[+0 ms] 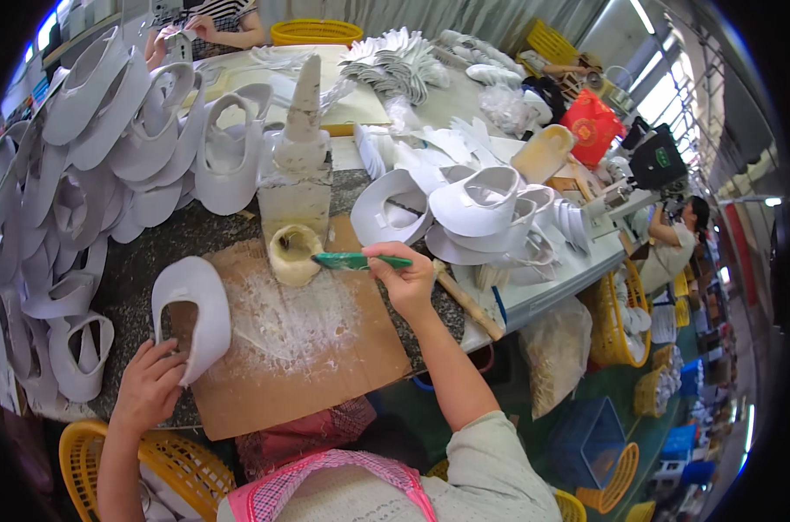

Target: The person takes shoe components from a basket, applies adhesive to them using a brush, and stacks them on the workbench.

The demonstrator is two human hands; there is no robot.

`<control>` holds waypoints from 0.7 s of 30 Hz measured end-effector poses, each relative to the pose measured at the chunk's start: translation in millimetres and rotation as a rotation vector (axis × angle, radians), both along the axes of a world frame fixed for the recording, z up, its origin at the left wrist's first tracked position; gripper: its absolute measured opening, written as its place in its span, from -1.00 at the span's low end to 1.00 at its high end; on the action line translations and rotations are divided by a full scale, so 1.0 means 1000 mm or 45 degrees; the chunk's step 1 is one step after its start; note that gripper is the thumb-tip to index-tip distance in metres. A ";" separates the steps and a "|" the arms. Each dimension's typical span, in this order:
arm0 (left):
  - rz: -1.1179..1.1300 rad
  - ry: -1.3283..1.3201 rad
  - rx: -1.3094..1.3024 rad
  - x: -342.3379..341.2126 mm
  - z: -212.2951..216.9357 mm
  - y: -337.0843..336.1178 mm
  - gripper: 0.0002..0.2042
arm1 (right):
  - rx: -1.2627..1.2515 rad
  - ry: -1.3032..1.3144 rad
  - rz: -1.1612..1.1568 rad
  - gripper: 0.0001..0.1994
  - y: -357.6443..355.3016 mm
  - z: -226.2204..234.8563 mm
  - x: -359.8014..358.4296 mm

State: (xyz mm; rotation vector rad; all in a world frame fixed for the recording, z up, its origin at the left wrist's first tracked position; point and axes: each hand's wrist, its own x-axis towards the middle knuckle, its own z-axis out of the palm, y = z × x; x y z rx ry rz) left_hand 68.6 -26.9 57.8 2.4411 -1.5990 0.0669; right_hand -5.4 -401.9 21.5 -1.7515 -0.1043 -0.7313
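A person sits at a dark speckled bench (143,261), seen from above their head. Their left hand (149,383) grasps the lower edge of a white shoe upper (192,313), its grip closed on the piece, which lies on the left part of a glue-smeared cardboard sheet (299,348). Their right hand (408,283) is clenched around a green-handled brush (356,260), held level, its tip pointing left into a small cream-coloured glue pot (293,252) that stands at the top of the cardboard. Just behind the pot rises a tall glue-crusted container (297,165). A heap of white shoe uppers (82,157) fills the bench's left side, and another pile (478,213) sits to the right. A yellow basket (173,470) stands below the bench's near edge. Another person's hands (208,26) work at the far end.
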 end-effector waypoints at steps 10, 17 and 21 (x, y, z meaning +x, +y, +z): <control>0.699 0.990 -0.656 -0.025 -0.020 -0.037 -0.66 | 0.587 0.188 0.230 -0.90 0.078 0.002 -0.013; 0.580 1.919 -1.046 -0.012 -0.015 -0.057 0.05 | 0.331 -0.413 0.361 -0.86 0.114 0.000 0.025; 0.619 1.986 -1.128 -0.012 -0.008 -0.048 0.07 | 0.173 -0.385 0.368 -0.86 0.128 -0.012 0.029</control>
